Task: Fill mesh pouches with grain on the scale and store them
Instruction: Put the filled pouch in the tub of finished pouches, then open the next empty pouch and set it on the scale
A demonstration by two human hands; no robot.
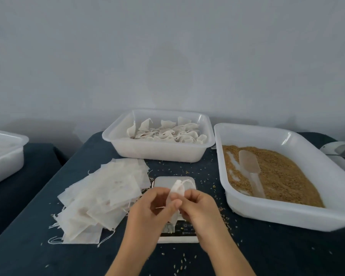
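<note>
A white mesh pouch (177,189) is held just above the small white scale (167,181) at the table's front centre. My left hand (147,210) and my right hand (199,206) both pinch it, fingers curled round its fabric and drawstring. The scale's display is partly hidden behind my hands. A heap of flat empty pouches (100,196) lies to the left of the scale. On the right, a large white tray (287,216) holds brown grain (283,176), with a translucent scoop (250,168) lying in it.
A white bin (157,150) behind the scale holds several filled pouches. Another white bin (4,154) stands at the far left on a separate surface. Loose grains are scattered on the dark blue tablecloth (267,248). A white object (339,150) sits at the far right edge.
</note>
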